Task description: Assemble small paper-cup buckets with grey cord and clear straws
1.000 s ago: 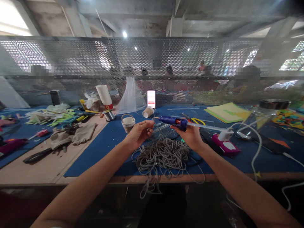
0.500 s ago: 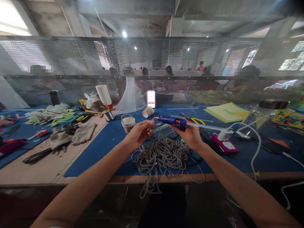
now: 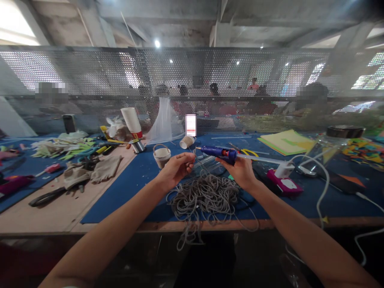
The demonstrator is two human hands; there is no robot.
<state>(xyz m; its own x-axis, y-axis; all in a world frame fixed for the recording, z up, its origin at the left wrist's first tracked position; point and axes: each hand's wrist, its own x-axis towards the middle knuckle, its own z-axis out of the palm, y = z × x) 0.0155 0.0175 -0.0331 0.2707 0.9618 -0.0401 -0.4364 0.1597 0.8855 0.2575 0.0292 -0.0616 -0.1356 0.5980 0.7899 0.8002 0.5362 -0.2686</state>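
Observation:
My right hand [image 3: 241,171] grips a blue glue gun [image 3: 218,152] with a clear glue stick trailing from its back, nozzle pointing left. My left hand [image 3: 177,168] is pinched shut on a thin strand, apparently the grey cord, just left of the nozzle. Both hands hover above a tangled pile of grey cord [image 3: 207,196] lying on the blue mat [image 3: 135,180], with loops hanging over the table's front edge.
A small paper basket cup [image 3: 162,155], a tipped cup [image 3: 187,141], stacked cups [image 3: 132,121], gloves [image 3: 96,170], scissors [image 3: 48,197], paper scraps, a pink charger with white cable [image 3: 285,184], a glass jar [image 3: 333,148] and yellow sheets [image 3: 288,142] crowd the table. A mesh screen [image 3: 210,80] stands behind, with people beyond.
The glue gun and my right hand have shifted slightly up and right; my left hand stays pinched in nearly the same place.

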